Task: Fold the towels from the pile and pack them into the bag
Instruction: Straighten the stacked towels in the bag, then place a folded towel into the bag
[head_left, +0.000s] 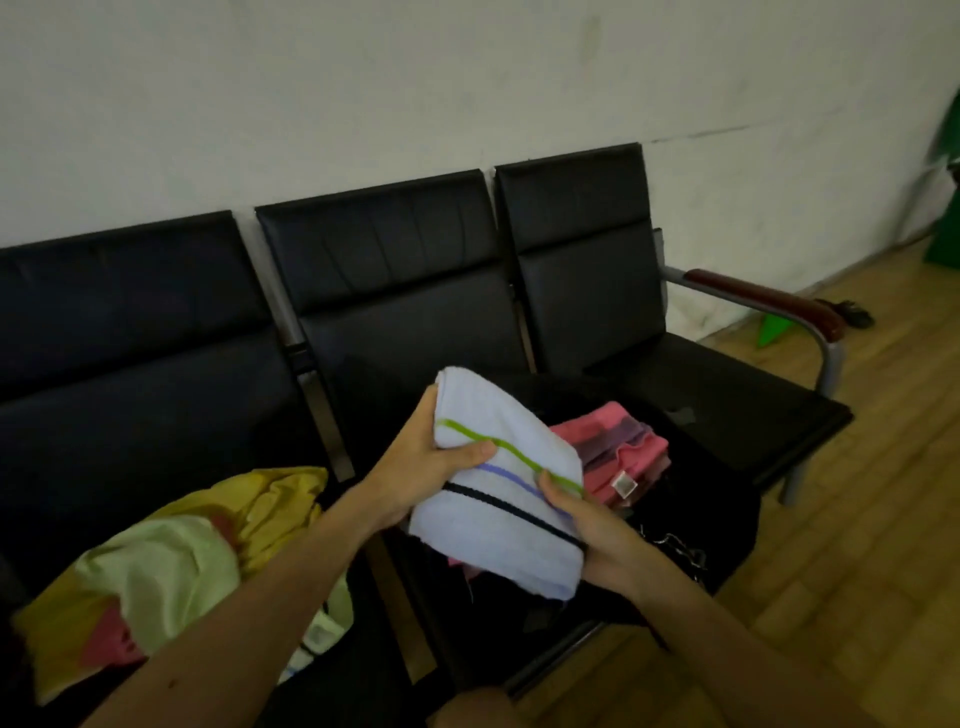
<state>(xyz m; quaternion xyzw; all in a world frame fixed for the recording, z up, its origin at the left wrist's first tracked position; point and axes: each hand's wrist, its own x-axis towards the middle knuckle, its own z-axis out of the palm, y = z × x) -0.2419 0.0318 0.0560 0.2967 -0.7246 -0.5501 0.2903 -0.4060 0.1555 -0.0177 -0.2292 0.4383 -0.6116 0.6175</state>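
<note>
You hold the folded striped towel (498, 499) just above the bag (717, 488) and its pink towel (613, 441). Your left grip (431, 467) and right grip (587, 535) each pinch an end, likely keeping the folds flat. The pile (171, 561) waits on the bench (769, 415).

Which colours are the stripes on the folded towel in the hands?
Head view: the folded towel is pale lavender, crossed by three stripes: green, blue-violet and black.

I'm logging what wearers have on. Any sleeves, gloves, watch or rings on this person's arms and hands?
None show. The left hand and right hand are ungloved, with no ring or watch visible, and the left forearm and right forearm are bare to the frame's edge, no sleeve in view.
</note>
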